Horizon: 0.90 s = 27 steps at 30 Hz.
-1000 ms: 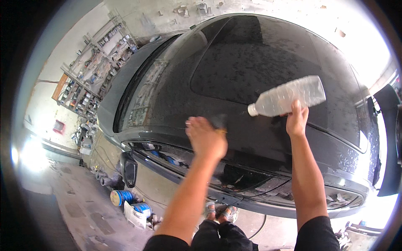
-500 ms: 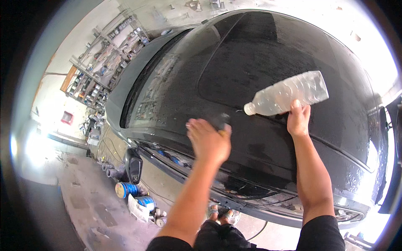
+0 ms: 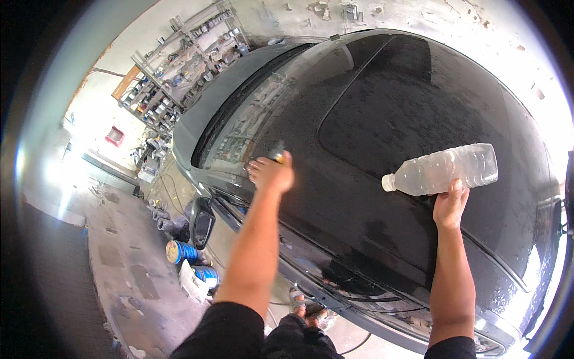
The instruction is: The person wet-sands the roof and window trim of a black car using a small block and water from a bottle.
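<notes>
My left hand [image 3: 271,173] grips a small black and yellow object [image 3: 278,156] on the wet roof near the windshield; most of it is hidden behind my fingers and slightly blurred. My right hand [image 3: 449,205] is wrapped round a clear plastic bottle [image 3: 439,167] with a white cap or spout, lying sideways in the air over the roof, mouth pointing left. Beneath both hands is a dark car roof [image 3: 376,227] with a sunroof panel [image 3: 382,107] and water spots. The windshield [image 3: 239,119] slopes away at the upper left.
A metal shelf [image 3: 173,78] of cans and tools stands against the wall. A side mirror [image 3: 202,221] juts out below left. Blue buckets [image 3: 182,251], tubs and a hose lie on the floor beside the car. My sandalled feet are below, by the car's side.
My left hand and its object have moved left and up toward the windshield. The bottle has shifted right and down in view. The camera view has turned, so the car sits differently.
</notes>
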Each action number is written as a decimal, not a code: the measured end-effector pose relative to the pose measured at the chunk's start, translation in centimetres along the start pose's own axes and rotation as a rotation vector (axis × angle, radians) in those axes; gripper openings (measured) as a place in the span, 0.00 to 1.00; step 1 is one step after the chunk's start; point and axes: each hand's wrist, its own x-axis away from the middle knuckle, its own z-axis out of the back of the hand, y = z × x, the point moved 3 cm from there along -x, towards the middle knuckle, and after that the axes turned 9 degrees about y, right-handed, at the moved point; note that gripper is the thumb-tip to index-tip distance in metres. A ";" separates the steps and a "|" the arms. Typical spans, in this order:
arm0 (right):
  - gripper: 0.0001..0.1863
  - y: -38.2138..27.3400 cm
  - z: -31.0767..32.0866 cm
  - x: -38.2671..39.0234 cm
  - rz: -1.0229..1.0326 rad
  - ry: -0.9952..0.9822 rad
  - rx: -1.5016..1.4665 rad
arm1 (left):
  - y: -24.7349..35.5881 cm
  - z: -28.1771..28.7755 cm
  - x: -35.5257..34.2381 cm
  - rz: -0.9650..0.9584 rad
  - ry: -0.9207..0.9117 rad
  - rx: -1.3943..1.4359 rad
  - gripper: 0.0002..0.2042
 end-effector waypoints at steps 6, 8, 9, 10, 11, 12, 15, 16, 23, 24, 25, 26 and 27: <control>0.35 0.5 2.7 -0.6 0.038 0.042 -0.038 | 3.4 0.7 5.9 -0.197 -0.008 -0.030 0.45; 0.36 0.0 2.1 -0.5 0.047 0.006 -0.041 | 0.3 0.7 0.9 -0.086 -0.029 -0.022 0.45; 0.36 0.4 2.2 -0.5 0.042 0.002 -0.053 | -1.1 0.7 -1.4 -0.061 -0.036 -0.024 0.45; 0.36 0.4 2.1 -0.8 0.055 -0.004 -0.038 | -2.1 0.1 -3.3 -0.041 -0.051 -0.023 0.45; 0.37 0.7 1.9 -0.6 0.054 -0.010 -0.028 | -3.2 -0.4 -5.1 -0.030 -0.037 -0.029 0.45; 0.37 0.8 1.8 -0.5 0.059 -0.016 -0.014 | -3.6 -0.5 -6.0 -0.022 -0.027 -0.030 0.44; 0.37 1.1 1.7 -0.6 0.079 -0.074 -0.013 | -3.2 -1.1 -4.3 -0.109 -0.002 -0.063 0.44; 0.37 1.3 2.0 -0.7 0.073 -0.057 0.005 | -2.4 -1.3 -2.6 -0.154 0.006 -0.078 0.43; 0.38 0.3 2.6 -0.6 0.070 -0.065 0.002 | -1.6 -0.1 -2.5 -0.142 -0.012 0.056 0.41; 0.38 0.6 1.9 -0.6 0.072 -0.070 -0.018 | -4.5 -0.6 -5.6 -0.122 -0.018 0.067 0.41; 0.39 1.0 1.4 -0.6 0.055 -0.075 -0.033 | -6.7 -2.2 -7.0 -0.189 0.025 0.036 0.40; 0.39 1.6 0.7 -0.2 0.027 -0.079 -0.051 | -9.3 -3.7 -8.3 -0.251 0.068 -0.001 0.40; 0.39 1.2 1.5 -0.4 0.033 -0.061 -0.018 | -6.5 -3.1 -5.5 -0.283 0.056 0.056 0.39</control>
